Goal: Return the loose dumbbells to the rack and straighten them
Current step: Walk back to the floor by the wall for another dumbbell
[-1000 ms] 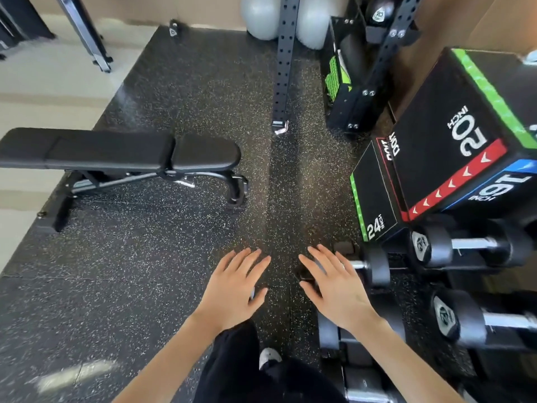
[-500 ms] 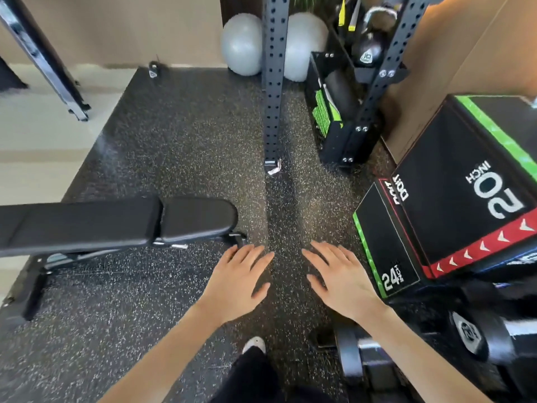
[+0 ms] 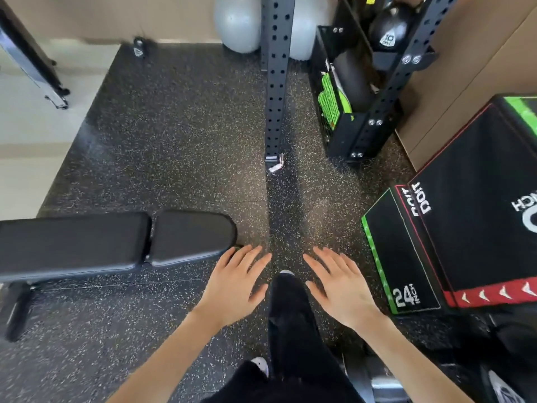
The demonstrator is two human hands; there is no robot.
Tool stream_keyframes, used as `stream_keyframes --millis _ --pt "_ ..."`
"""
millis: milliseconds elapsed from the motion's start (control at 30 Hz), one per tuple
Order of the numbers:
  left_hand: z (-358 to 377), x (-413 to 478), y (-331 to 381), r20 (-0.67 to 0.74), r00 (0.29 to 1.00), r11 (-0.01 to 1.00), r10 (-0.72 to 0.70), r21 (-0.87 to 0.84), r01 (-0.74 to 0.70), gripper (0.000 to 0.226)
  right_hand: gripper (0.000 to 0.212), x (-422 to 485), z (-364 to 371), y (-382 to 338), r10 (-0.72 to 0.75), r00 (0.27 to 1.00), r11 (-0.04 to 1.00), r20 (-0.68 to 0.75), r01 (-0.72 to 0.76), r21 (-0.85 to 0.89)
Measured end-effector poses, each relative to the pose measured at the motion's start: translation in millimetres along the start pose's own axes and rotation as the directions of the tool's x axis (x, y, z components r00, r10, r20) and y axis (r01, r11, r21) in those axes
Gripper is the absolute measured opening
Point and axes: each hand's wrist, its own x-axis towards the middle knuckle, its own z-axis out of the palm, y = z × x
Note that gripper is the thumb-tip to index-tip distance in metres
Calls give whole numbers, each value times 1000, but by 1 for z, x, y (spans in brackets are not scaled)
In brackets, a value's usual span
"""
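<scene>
Two hands hover over the mat (image 3: 174, 141): left hand (image 3: 235, 283) and right hand (image 3: 340, 289), both empty, fingers straight and slightly apart. One dark leg (image 3: 293, 330) shows between them. The dumbbells (image 3: 505, 388) appear only as blurred bits at the near right corner; their count I cannot tell. One bench (image 3: 116, 242) lies near left and one box (image 3: 465, 213) right. One post (image 3: 276, 82) stands far centre with two balls (image 3: 236, 21) behind it. The mat's left edge meets pale floor (image 3: 29, 141). Bare mat runs from the hands to the post.
</scene>
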Motion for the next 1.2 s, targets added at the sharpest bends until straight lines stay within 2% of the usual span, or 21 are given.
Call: stream_keyframes --millis 133,267,433,533,667,800,1000,1200 --pt "2 65 -32 24 999 999 -36 4 36 55 44 68 -4 35 -16 999 1000 50 17 -26" --pt "-15 146 -69 -15 996 996 -84 18 84 54 49 157 -26 77 -63 993 997 105 66 -33" --pt "-39 237 -101 -83 988 991 -127 21 129 52 52 263 -60 120 -131 990 988 51 134 -77" --pt "-41 271 -116 -105 980 986 -169 -19 168 53 53 306 -69 132 -139 990 987 33 141 -77" --pt "-33 298 -132 -63 977 977 -206 -66 202 56 50 342 -69 142 -143 990 989 5 143 -34" --pt "-16 321 -164 -60 978 978 -202 -69 197 54 52 380 -55 153 -151 987 988 63 153 -27" --pt "-8 374 -238 -55 978 979 -201 -38 199 50 56 467 -38 160 -183 966 981 182 193 -34" --pt "-32 451 -345 -65 976 979 -205 -2 206 56 55 595 -59 154 -208 965 974 158 219 -56"
